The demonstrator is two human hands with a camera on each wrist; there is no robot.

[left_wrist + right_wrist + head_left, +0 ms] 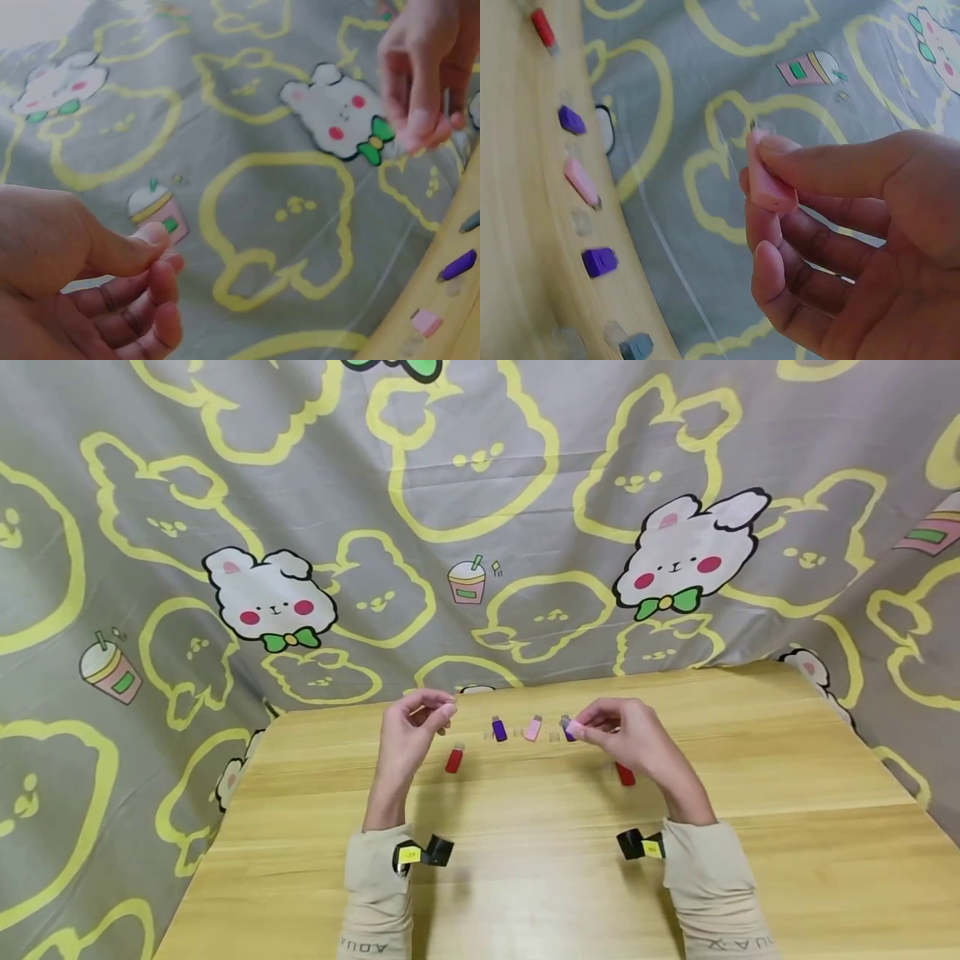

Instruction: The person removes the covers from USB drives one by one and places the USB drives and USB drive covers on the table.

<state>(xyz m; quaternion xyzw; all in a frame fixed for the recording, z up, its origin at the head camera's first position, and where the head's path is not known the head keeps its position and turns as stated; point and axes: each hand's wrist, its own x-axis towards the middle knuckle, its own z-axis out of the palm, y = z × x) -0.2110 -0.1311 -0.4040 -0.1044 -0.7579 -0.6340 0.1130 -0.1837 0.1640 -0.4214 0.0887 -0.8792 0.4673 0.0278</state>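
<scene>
My right hand pinches a pink USB flash drive between thumb and fingers, above the table; its metal plug points up in the right wrist view. Level with it on the other side, my left hand hovers with thumb and index fingertips together. Whether something small and clear sits between those fingertips, I cannot make out. Below the hands lie a red flash drive, a purple one, a pink one, a second purple one and a second red one.
Small clear caps lie among the drives. A grey-blue drive shows in the right wrist view. The wooden table ends at a grey patterned curtain behind the drives. Black wrist cameras are strapped over both sleeves.
</scene>
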